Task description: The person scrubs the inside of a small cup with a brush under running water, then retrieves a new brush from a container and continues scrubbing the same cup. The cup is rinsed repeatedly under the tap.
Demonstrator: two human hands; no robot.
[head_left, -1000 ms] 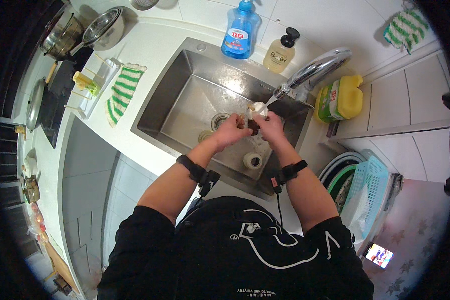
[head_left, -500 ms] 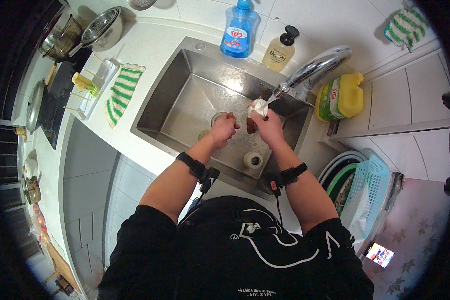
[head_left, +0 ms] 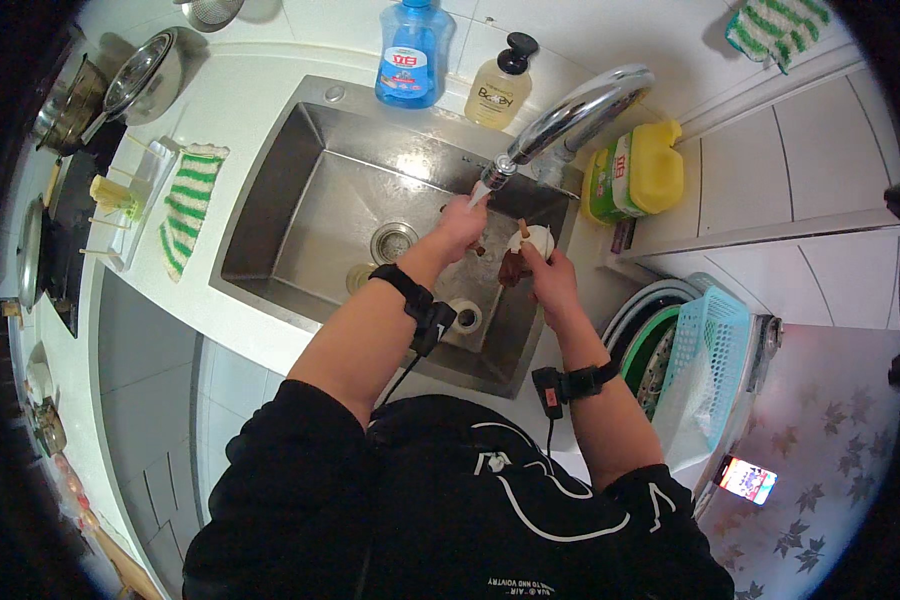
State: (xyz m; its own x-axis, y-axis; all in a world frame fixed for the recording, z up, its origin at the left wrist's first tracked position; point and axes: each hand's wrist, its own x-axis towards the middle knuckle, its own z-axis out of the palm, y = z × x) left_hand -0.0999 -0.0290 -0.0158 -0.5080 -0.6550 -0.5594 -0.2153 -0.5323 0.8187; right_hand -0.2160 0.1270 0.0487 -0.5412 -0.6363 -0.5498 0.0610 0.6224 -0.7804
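I stand at a steel sink [head_left: 300,200]. My right hand [head_left: 552,282] holds a small white rounded object [head_left: 535,240] with a brown piece hanging under it, over the right part of the basin. Just left of it, my left hand [head_left: 462,226] is raised right under the nozzle of the chrome tap [head_left: 570,115], where a thin stream of water runs. Its fingers are curled away from me, so I cannot tell whether it holds anything. Both wrists wear black bands with cables.
A drain [head_left: 394,241] and a white ring-shaped item [head_left: 465,317] lie in the basin. A blue bottle [head_left: 408,55], a pump bottle [head_left: 503,78] and a yellow container [head_left: 638,170] stand behind. A striped cloth [head_left: 190,205] lies left, and a blue basket [head_left: 705,360] stands right.
Both hands were together on the white object under the tap. Now the left hand has moved off it up to the nozzle, and the right hand has drawn the object slightly right.
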